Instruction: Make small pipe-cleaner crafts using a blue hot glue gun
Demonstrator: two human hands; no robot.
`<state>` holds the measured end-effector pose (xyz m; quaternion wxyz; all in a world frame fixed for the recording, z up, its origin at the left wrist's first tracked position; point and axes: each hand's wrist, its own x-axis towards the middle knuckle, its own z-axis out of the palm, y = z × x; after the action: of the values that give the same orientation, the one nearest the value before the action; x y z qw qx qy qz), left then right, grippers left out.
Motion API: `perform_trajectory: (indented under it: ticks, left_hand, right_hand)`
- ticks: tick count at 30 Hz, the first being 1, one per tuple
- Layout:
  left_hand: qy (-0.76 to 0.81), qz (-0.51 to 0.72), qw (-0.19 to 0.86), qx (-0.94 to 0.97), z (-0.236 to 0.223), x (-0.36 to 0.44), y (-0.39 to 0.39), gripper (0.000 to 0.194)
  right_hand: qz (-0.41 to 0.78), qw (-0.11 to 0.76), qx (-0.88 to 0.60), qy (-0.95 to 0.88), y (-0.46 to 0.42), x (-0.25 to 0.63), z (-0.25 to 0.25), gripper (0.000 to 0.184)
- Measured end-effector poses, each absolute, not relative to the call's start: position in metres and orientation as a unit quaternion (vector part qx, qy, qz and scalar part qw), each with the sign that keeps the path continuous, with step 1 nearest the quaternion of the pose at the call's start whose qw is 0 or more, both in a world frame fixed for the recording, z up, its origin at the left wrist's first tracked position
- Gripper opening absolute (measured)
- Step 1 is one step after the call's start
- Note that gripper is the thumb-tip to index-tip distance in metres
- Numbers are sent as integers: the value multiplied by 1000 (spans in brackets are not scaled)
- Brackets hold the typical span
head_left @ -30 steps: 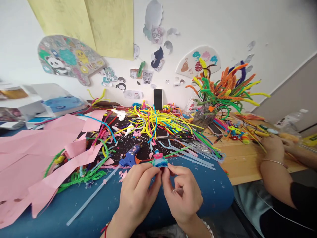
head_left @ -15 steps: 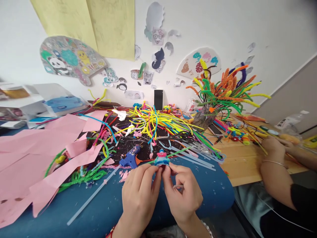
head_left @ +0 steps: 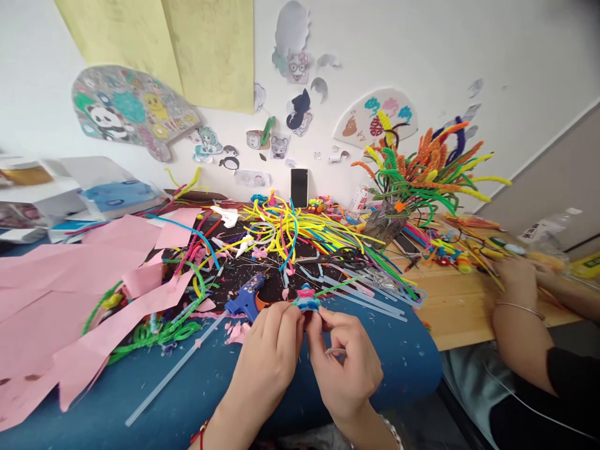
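Between my two hands, just above the blue mat's edge, is a small pink and blue pipe cleaner figure (head_left: 307, 297). My left hand (head_left: 272, 350) pinches it at the lower left. The fingers of my right hand (head_left: 344, 359) are closed on its lower right side, and their tips hide its underside. Just beyond my left hand lies a blue glue gun (head_left: 246, 299), with a long clear glue stick (head_left: 175, 369) running from it towards me. A green pipe cleaner (head_left: 340, 286) lies behind the figure.
Pink paper sheets (head_left: 89, 294) cover the left side. A heap of yellow pipe cleaners (head_left: 285, 228) lies in the middle, with loose glue sticks (head_left: 375, 300) to its right. A vase (head_left: 384, 224) holds colourful pipe cleaners. At the right, another person's hands (head_left: 518, 275) rest over the wooden table (head_left: 462, 319).
My left wrist and forearm have swung slightly outward and its fingers have shifted a little around the figure. My right hand stays almost in place.
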<state>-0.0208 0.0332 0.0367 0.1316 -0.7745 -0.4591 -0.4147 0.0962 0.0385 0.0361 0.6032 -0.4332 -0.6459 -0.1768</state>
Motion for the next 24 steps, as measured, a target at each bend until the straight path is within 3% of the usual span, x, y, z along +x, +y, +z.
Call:
perform_trajectory:
  ticks: [8,14,24]
  left_hand:
    - [-402,-375,120,-827,35,-31,38,18]
    - [-384,-476,51,-790,32,-37,43,7]
    - [-386,-456,172,-783,29,-35,37,18]
  right_hand:
    - [-178,601,-447,-639,38,94,37,36]
    - [-180,602,-443,-640,37,94,39,36]
    - [-168,600,-443,-645,39,92,35,36]
